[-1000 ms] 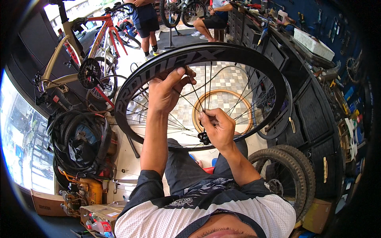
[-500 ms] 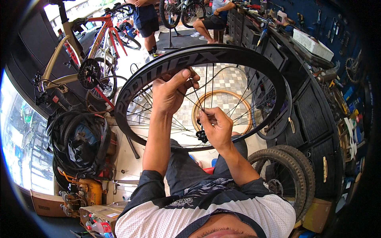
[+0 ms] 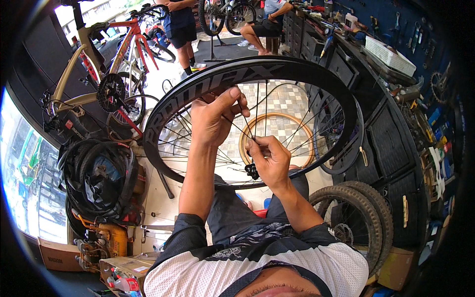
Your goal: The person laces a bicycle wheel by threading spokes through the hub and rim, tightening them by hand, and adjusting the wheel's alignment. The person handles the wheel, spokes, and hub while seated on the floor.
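Observation:
A black deep-rimmed bicycle wheel [image 3: 316, 73] is tilted in front of me, its lower edge over my thighs. Thin black spokes [image 3: 265, 101] run from the rim to a small black hub [image 3: 252, 171]. Up by the rim's inner edge, my left hand [image 3: 215, 119] has its fingers curled round a spoke, thumb pressed on top. My right hand [image 3: 272, 161] pinches a spoke between thumb and forefinger just above the hub. The exact fingertip contact is partly hidden on both hands.
A tan-walled tyre [image 3: 310, 129] lies on the tiled floor beyond the wheel. Knobby tyres [image 3: 368, 213] stand at right, beside a dark drawer bench [image 3: 381, 133]. Bundled black tubes [image 3: 99, 178] and a bike frame [image 3: 67, 81] are at left. Two people are at the back.
My left hand has shifted very slightly to the right along the rim. The right hand keeps its pinch, a touch lower. The wheel looks almost unmoved.

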{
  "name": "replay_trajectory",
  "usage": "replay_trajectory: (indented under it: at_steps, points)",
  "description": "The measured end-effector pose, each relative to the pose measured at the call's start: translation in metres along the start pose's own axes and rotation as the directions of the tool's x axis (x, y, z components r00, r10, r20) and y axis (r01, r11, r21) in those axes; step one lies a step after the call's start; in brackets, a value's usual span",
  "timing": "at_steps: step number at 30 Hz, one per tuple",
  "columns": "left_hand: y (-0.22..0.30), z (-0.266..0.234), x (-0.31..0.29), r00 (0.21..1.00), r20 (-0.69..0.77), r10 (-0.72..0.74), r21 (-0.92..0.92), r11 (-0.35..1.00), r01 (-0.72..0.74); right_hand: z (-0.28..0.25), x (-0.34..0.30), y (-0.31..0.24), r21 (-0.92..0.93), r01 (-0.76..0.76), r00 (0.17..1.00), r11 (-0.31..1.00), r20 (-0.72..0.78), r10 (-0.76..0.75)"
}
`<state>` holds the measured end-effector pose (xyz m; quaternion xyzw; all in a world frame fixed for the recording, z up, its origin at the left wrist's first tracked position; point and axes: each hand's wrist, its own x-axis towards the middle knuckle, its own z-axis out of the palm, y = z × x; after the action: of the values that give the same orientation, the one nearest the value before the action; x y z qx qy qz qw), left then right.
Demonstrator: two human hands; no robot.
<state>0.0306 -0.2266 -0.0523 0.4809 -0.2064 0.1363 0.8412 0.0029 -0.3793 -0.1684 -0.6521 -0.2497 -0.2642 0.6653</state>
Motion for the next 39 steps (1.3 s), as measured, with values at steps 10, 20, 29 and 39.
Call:
replay_trajectory:
  at_steps: [10,20,29,39]
  points:
    - [0.004,0.003,-0.003,0.995,0.095,0.01,-0.152,0.988,0.004,0.0,0.001,-0.005,-0.023,0.026,1.0,0.999,-0.006,-0.026]
    - [0.006,0.012,-0.005,0.999,0.02,-0.033,-0.169,0.985,0.036,-0.001,0.0,-0.002,-0.015,0.04,0.999,0.999,-0.014,-0.04]
    - [-0.003,0.005,-0.002,0.999,-0.036,-0.007,-0.048,0.999,0.005,-0.001,0.002,-0.004,0.006,0.001,1.0,1.0,-0.011,-0.001]
    - [0.0,0.01,-0.002,0.999,0.006,0.044,-0.025,0.999,-0.044,-0.001,0.003,-0.002,-0.008,0.015,1.0,1.0,-0.016,-0.015]
